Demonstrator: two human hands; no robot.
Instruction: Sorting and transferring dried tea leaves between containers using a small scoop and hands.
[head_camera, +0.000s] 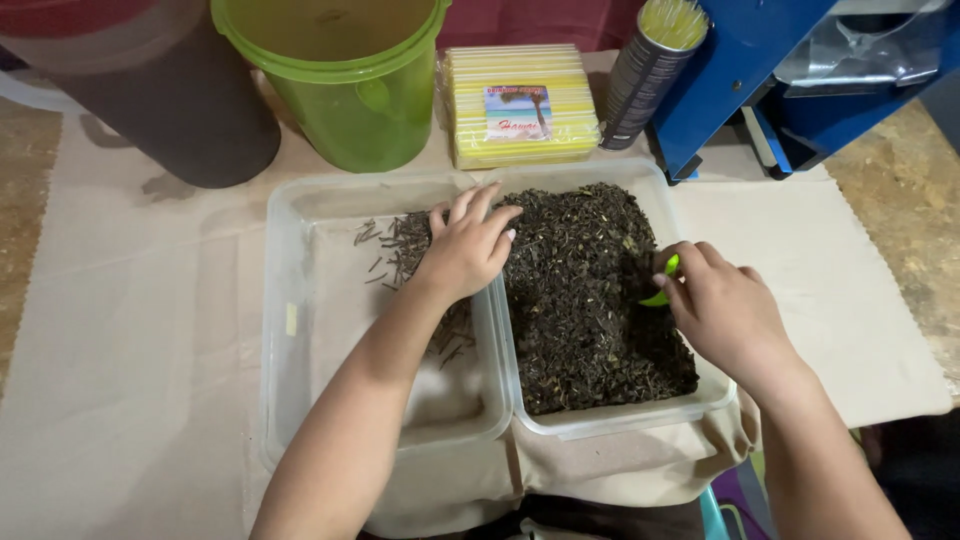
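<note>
Dried tea leaves (590, 290) mid-sorting: left hand (468, 248) spread open over twigs (400, 245) in left tub (290, 330), right hand (722, 305) pinching green scoop (663, 283); next, likely picking further stems.

Bench: speckled wooden tabletop (915, 190) under a beige cloth (150, 330).

On the cloth: two clear plastic tubs touching side by side, left tub (285, 320) holding a few dark twigs, right tub (700, 400) full of dark dried leaves. Behind them: dark brown bucket (170, 110), green bucket (360, 100), flat pack of yellow straws (520, 105), grey can of straws (645, 75), and a blue machine (740, 70), likely a sealer; its base sits partly off the cloth.
</note>
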